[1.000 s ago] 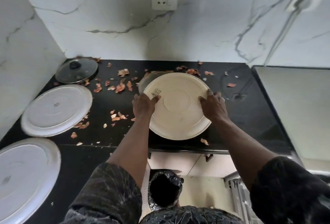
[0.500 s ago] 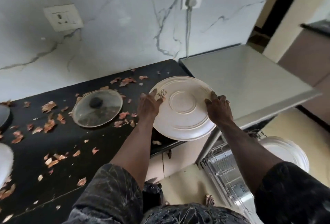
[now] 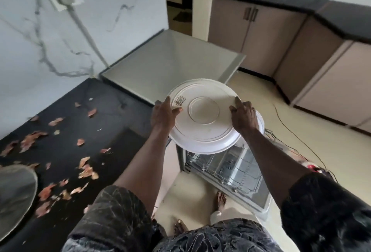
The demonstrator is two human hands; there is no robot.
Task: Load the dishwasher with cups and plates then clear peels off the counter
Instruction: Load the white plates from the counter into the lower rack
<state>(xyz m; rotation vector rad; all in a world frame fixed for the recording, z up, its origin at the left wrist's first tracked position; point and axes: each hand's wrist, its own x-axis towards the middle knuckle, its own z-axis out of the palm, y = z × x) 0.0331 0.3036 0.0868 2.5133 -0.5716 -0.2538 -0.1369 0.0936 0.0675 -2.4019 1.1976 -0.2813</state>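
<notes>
Plate (image 3: 202, 115), underside up, hangs over the open dishwasher rack (image 3: 226, 169). I have my left grip (image 3: 163, 115) and right grip (image 3: 244, 119) clasping opposite rims. Another plate (image 3: 261, 123) sits just behind it. Peels (image 3: 86, 169) litter the black desk (image 3: 66, 147) at left.

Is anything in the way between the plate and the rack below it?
Nothing visible blocks it. The plate, gripped by the left hand and right hand, hangs over the wire rack. A second plate peeks out beyond the right hand.
</notes>
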